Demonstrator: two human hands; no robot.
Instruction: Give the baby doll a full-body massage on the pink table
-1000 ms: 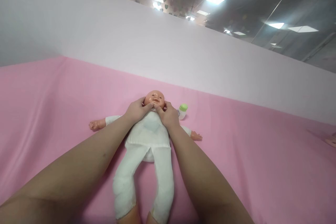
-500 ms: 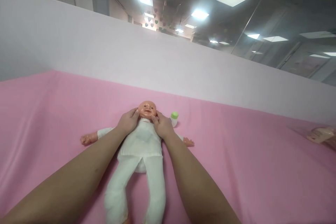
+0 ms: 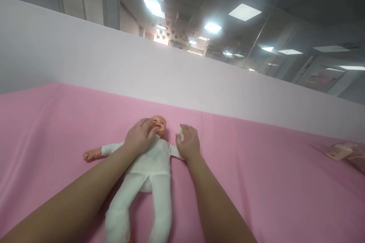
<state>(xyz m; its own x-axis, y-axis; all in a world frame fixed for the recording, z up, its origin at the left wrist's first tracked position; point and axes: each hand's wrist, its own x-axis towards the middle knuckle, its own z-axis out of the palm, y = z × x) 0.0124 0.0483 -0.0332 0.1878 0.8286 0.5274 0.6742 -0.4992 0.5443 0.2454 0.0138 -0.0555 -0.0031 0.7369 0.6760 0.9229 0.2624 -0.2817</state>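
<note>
A baby doll (image 3: pixel 154 159) in white clothes lies on its back, arms spread. My left hand (image 3: pixel 139 135) is curved over the side of its head, fingers on the cheek and thumb by the chin, covering part of the face. Beside the head, to the right, is a small bottle with a green cap (image 3: pixel 181 131), mostly hidden by my right hand (image 3: pixel 188 142). The fingers and thumb of that hand are apart around the bottle, with no firm grip visible. My right wrist covers the doll's hand on that side.
Pink cloth (image 3: pixel 256 182) covers the surface under the doll. A low white wall (image 3: pixel 171 76) runs along the back, with glass above it. At the far right lies a beige plastic object (image 3: pixel 340 151), its kind unclear.
My right hand has left the doll's head and moved right to the bottle. My left hand has slid further over the doll's face. The view has shifted slightly.
</note>
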